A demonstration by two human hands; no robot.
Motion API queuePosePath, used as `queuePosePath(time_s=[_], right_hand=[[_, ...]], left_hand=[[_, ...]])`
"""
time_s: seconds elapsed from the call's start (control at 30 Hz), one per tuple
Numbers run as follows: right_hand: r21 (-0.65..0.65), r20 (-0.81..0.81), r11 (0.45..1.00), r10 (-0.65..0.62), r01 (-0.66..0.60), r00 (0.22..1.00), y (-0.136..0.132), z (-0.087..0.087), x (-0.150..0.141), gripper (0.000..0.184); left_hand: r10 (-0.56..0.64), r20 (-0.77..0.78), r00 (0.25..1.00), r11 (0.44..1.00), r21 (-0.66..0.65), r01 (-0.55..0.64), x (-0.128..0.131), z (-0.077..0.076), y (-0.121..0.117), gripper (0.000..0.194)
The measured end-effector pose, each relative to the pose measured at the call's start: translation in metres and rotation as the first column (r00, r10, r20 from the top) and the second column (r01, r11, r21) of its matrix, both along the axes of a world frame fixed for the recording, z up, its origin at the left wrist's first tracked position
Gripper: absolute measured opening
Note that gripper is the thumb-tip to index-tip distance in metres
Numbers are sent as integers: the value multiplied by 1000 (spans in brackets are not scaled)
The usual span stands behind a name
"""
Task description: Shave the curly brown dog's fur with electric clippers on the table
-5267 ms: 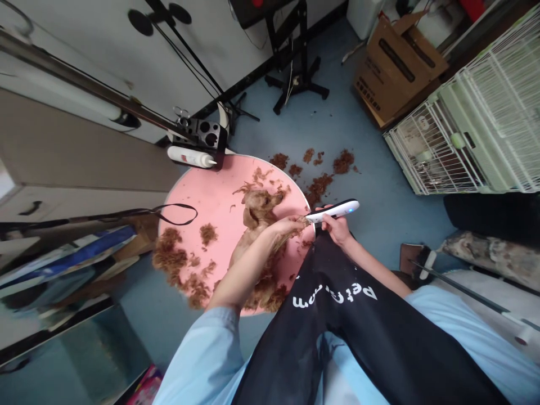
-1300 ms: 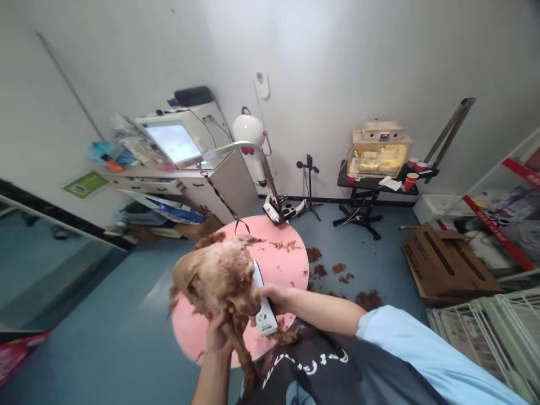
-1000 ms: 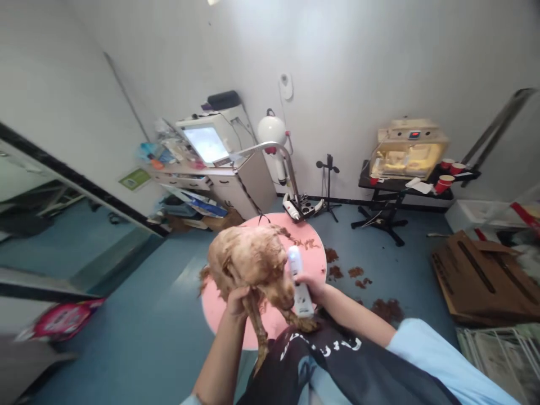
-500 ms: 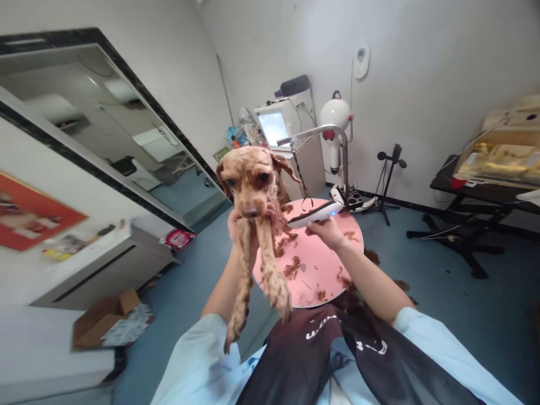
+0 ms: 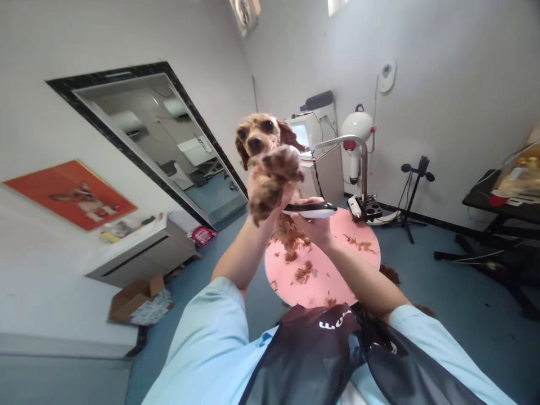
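Observation:
A brown curly-coated dog is held up over the round pink table, facing me. Its front paws are raised toward the camera and slightly blurred. My left hand is closed around the front legs just behind the paws, which hide most of its fingers. In my right hand is a black-and-white hair clipper; its blade end points left at the dog's body, below the paws. Whether the blade touches the coat I cannot tell. Clumps of cut brown hair lie on the table.
A curved metal grooming arm with a dark strap rises at the table's far edge, beside a black tool holder. Behind stand a white dryer and a black tripod stand. A mirror and an open cardboard box are left.
The dog's front legs, hanging down before, are now lifted toward the camera in my left hand. The clipper has moved closer beneath them. The camera view has shifted left.

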State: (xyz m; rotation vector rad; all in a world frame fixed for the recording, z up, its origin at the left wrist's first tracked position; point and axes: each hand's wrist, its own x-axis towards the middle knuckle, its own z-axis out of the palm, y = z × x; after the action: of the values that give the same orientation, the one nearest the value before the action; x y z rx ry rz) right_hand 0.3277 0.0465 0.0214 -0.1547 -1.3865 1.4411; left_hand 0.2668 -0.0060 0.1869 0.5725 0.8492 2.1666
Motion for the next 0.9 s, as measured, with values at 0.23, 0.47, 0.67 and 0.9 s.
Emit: queuePosePath(time_s=[0.23,0.47,0.67,0.9], right_hand=[[58,54,995,-87,84,995,-1,15,2,37],[200,247,968,-198,150,949,-1,11,1,36],[275,-30,900,-343,338,939,23,9,-5,38],[538,68,833,-192,125,979,19,-35,-1,35]], left_hand=[[-110,87,990,989,113,100,4,12,24,37],[-158,239,958,985,100,138,16,21,36,36],[-276,411,869,960,171,224,13,25,39,31],[-361,459,812,932,220,289,4,26,33,34]])
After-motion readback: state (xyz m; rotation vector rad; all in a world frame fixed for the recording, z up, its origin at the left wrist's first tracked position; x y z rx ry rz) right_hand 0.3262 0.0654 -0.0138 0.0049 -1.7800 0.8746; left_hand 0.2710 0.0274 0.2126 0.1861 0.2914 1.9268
